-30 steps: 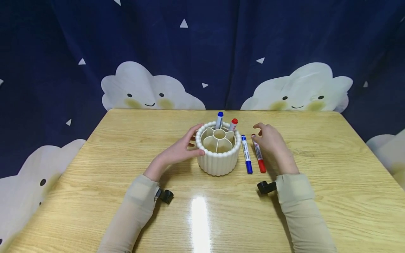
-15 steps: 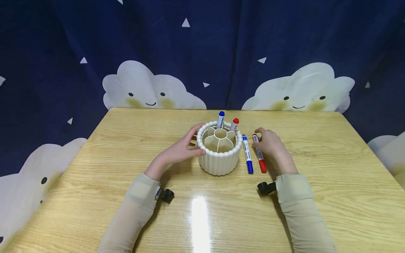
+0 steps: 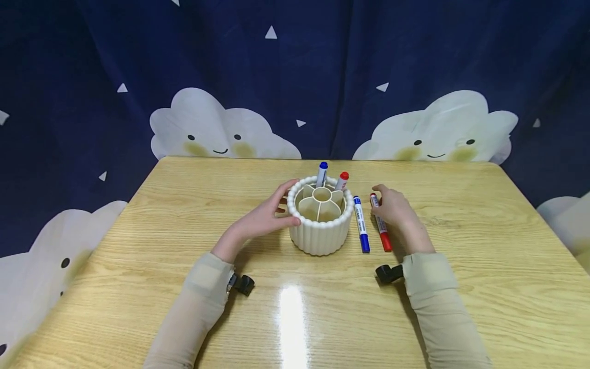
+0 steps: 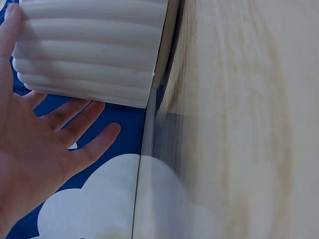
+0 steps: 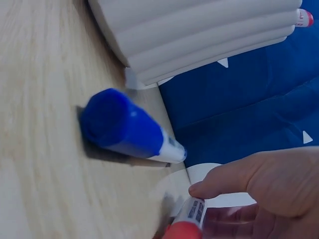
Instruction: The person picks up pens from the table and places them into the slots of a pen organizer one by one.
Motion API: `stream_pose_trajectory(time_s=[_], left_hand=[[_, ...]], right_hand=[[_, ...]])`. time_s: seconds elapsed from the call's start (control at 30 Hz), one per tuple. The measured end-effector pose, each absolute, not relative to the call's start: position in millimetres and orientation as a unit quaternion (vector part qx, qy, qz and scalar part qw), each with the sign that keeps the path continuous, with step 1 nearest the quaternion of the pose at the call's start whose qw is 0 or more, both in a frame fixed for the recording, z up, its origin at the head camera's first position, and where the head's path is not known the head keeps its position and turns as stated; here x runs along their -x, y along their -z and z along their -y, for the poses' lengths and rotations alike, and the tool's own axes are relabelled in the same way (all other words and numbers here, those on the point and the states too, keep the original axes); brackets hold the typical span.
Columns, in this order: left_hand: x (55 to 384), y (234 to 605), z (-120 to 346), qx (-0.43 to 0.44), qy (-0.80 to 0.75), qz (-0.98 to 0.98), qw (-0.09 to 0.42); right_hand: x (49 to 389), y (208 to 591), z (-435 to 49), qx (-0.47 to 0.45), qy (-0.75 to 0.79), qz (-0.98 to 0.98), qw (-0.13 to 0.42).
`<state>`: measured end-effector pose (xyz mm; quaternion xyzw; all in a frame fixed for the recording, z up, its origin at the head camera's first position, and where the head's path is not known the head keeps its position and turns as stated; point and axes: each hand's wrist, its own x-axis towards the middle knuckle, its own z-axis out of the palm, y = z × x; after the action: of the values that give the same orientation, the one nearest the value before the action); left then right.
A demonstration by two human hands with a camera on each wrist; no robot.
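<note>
A cream ribbed pen holder (image 3: 319, 238) with a beaded rim and inner dividers stands upright on the table. My left hand (image 3: 264, 218) spreads around its left side, thumb at the front rim; in the left wrist view the fingers extend loosely by the holder's wall (image 4: 89, 50). To its right, my right hand (image 3: 397, 209) pinches a red-capped marker (image 3: 384, 241), thumb on its white barrel (image 5: 193, 210). The other fingers are partly hidden. Beside it lies a blue-capped marker (image 3: 362, 225), cap toward me. A blue marker (image 3: 322, 174) and a red marker (image 3: 342, 182) stand in the holder's rear compartments.
The wooden table (image 3: 138, 246) reaches back to a dark blue curtain (image 3: 318, 66) printed with smiling clouds. Small black cameras (image 3: 388, 274) sit at both wrists, below the light sleeves.
My right thumb and fingers have closed in on the red-capped marker, which has shifted slightly to the right. My left hand keeps its place at the holder.
</note>
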<state>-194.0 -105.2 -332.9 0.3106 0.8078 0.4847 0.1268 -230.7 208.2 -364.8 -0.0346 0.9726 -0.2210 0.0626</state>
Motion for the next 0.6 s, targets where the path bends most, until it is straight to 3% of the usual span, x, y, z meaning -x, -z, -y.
stream_pose_trajectory(time_s=[0.6], left_hand=[[193.6, 334.1, 105.8, -0.310, -0.482, -0.810, 0.123]], right_hand=[[209.2, 316.3, -205.8, 0.064, 0.274, -0.959, -0.028]])
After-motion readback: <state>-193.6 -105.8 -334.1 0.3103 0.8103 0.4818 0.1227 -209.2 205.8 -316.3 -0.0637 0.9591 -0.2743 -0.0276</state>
